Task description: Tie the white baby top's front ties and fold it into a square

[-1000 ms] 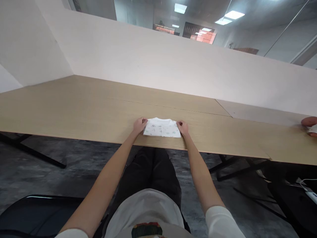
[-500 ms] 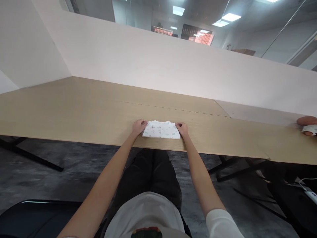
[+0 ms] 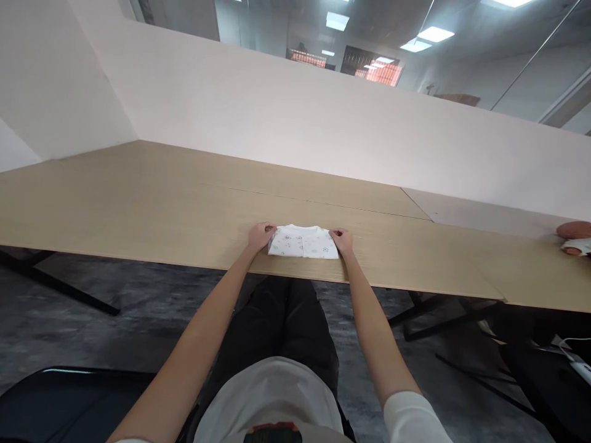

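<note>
A small white folded garment (image 3: 303, 242) with a faint printed pattern lies near the front edge of a long light-wood table (image 3: 161, 197). My left hand (image 3: 260, 236) pinches the garment's left edge with curled fingers. At the opposite side my right hand (image 3: 342, 241) grips the right edge the same way. Both arms reach straight forward from my lap.
A pale partition wall stands along the table's far side. At the far right edge another person's hand (image 3: 575, 237) rests on the table with something white. A black chair (image 3: 69, 400) is at lower left, cables and table legs at lower right.
The garment looks slightly more compact than a second ago. Both hands stay on its two sides, almost still.
</note>
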The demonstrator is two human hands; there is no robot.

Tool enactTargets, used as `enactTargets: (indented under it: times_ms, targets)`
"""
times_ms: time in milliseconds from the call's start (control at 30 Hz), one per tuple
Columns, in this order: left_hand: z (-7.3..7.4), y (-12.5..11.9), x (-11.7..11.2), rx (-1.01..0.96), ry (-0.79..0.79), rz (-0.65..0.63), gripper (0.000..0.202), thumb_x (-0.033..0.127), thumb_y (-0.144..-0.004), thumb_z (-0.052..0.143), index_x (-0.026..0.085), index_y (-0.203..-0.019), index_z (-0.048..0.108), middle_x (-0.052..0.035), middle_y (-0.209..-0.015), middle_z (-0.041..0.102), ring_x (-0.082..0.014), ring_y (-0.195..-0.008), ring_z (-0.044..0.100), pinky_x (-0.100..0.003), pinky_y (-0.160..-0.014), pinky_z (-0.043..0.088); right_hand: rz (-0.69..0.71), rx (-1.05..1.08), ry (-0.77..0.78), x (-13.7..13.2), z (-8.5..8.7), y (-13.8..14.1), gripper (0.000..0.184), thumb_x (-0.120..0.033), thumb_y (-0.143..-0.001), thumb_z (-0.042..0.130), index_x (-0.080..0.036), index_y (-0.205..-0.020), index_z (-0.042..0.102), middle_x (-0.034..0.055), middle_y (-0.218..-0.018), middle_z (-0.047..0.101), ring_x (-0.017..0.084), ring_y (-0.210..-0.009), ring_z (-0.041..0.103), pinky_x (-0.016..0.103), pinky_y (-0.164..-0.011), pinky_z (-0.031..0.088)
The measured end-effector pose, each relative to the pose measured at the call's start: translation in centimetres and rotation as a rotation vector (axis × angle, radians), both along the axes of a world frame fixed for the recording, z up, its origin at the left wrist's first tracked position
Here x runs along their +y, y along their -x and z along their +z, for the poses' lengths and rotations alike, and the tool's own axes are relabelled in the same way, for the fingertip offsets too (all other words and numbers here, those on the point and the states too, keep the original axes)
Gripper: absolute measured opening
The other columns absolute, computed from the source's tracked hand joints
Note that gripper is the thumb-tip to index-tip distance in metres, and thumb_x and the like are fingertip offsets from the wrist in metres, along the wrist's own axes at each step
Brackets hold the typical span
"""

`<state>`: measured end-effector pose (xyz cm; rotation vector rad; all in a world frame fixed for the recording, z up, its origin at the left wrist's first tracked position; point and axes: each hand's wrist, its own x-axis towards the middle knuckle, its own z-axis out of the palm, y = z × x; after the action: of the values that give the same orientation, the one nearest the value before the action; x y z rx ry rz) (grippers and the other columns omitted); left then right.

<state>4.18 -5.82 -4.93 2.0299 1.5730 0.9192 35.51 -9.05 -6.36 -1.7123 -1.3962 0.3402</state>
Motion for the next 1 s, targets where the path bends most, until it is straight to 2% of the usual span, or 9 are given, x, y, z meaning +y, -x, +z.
enactTargets:
  times_ms: [233,533,667,767,867,1000]
  targets:
    - [-0.37,0.13,0.26,0.052,-0.043,0.007,0.034,0.034,-0.089,0.044,0.017,-0.091,0.073,-0.011,-0.1,0.073,-0.0226,-0.09,0.064,-0.031,-0.08,0.046,-0.012,0.014,0.004,0.32,-0.39,-0.18,0.016,-0.026,-0.076,0.061,-0.016,-0.079,0.072,0.0093,-0.088,0.074,0.02,-0.08,0.068,0.029,-0.076,0.052]
    - [-0.45,0.04,0.28,0.001,-0.026,0.036,0.042,0.035,-0.091,0.036,0.017,-0.096,0.074,-0.0104,-0.102,0.073,-0.023,-0.093,0.064,-0.032,-0.081,0.046,0.007,0.034,0.006,0.23,-0.45,-0.39,0.019,-0.03,-0.076,0.061,-0.016,-0.08,0.072,0.0094,-0.09,0.074,0.021,-0.082,0.068,0.03,-0.077,0.052]
    - [-0.2,0.0,0.1,-0.012,-0.02,0.031,0.047,0.037,-0.093,0.031,0.017,-0.093,0.074,-0.0099,-0.099,0.073,-0.0221,-0.09,0.064,-0.031,-0.079,0.046,0.015,-0.003,0.028,0.22,-0.26,-0.26,0.021,-0.03,-0.078,0.059,-0.016,-0.083,0.073,0.0102,-0.092,0.074,0.021,-0.083,0.068,0.032,-0.079,0.052]
    - [-0.19,-0.01,0.07,-0.006,-0.016,0.039,0.051,0.041,-0.095,0.029,0.016,-0.091,0.073,-0.0104,-0.096,0.074,-0.0223,-0.088,0.064,-0.031,-0.077,0.046,0.073,-0.111,0.036,0.26,0.01,-0.12,0.02,-0.029,-0.078,0.061,-0.017,-0.087,0.074,0.0097,-0.097,0.074,0.022,-0.089,0.067,0.034,-0.087,0.05]
    - [-0.4,0.03,0.14,0.001,-0.016,0.029,0.049,0.046,-0.093,0.035,0.016,-0.088,0.074,-0.0104,-0.094,0.074,-0.0229,-0.085,0.065,-0.031,-0.075,0.047,0.137,-0.204,0.023,0.36,0.14,-0.09,0.02,-0.03,-0.078,0.063,-0.018,-0.089,0.075,0.0087,-0.101,0.074,0.023,-0.095,0.066,0.036,-0.093,0.047]
    - [-0.72,0.13,0.26,-0.027,-0.025,-0.034,0.033,0.041,-0.084,0.053,0.018,-0.095,0.074,-0.0099,-0.103,0.073,-0.023,-0.093,0.065,-0.031,-0.08,0.047,0.132,-0.119,0.041,0.55,-0.21,-0.28,0.02,-0.03,-0.078,0.062,-0.018,-0.089,0.075,0.0072,-0.096,0.074,0.021,-0.086,0.067,0.033,-0.084,0.051]
